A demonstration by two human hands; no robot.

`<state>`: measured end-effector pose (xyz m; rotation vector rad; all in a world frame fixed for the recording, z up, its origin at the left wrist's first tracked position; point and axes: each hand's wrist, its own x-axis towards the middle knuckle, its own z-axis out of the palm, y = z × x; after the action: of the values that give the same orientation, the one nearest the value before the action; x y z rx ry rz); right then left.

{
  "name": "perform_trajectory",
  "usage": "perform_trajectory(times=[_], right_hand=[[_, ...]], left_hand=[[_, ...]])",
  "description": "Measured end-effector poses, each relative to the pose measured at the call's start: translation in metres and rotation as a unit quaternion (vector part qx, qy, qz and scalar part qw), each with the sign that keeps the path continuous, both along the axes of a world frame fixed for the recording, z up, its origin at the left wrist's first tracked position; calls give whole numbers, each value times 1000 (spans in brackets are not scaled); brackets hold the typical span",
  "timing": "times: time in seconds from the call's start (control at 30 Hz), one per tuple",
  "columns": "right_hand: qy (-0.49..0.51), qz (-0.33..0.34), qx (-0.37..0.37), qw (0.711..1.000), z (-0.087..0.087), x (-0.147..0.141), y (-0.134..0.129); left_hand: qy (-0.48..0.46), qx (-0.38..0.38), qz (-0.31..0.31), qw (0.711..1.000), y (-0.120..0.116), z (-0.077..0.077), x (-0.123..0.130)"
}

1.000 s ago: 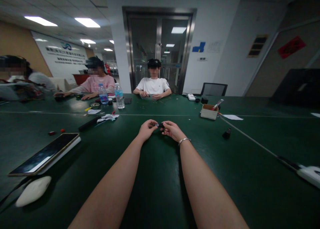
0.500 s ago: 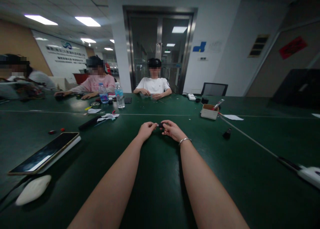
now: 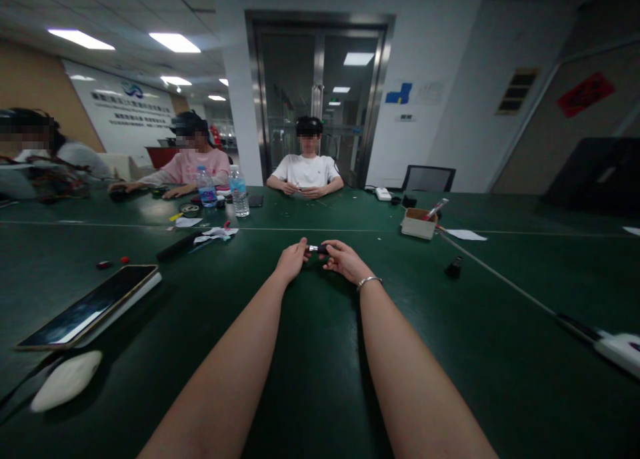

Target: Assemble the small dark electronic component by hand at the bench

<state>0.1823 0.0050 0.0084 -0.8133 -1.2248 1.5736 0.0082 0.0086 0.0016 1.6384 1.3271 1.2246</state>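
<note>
Pinched by its black end in the bare right hand (image 3: 344, 259), over a smooth, dark green bench (image 3: 320, 352): a small black-and-silver cylinder (image 3: 315, 249). Meets the bare left hand (image 3: 291, 261) at the shiny end, with no telling whether gripped there. Probably light and stiff, likely slippery on bright metal; best held by the black end.

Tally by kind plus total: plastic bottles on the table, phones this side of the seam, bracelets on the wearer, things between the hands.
Plastic bottles: 2 (nearer bottle, farther bottle)
Phone: 1
Bracelet: 1
Black-and-silver item between left hand and right hand: 1, counted as one piece
Total: 5
</note>
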Motion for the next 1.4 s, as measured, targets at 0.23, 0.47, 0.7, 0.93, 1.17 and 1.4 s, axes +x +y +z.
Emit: perform_trajectory(times=[0.23, 0.47, 0.7, 0.93, 1.17, 1.4], right_hand=[[17, -23, -12, 1000, -3, 0, 3], [16, -24, -9, 1000, -3, 0, 3], [11, -31, -10, 999, -2, -1, 1], [5, -17, -5, 1000, -1, -1, 0], [0, -8, 11, 1000, -2, 0, 0], [-4, -4, 23, 1000, -4, 0, 1]], left_hand=[[-49, 112, -59, 991, -2, 2, -4], [-47, 87, -40, 994, 2, -2, -5], [-67, 41, -55, 995, 6, -6, -5], [-93, 10, -54, 994, 6, -4, -4], [-22, 7, -40, 999, 8, -7, -5], [95, 31, 2, 995, 11, -11, -4]])
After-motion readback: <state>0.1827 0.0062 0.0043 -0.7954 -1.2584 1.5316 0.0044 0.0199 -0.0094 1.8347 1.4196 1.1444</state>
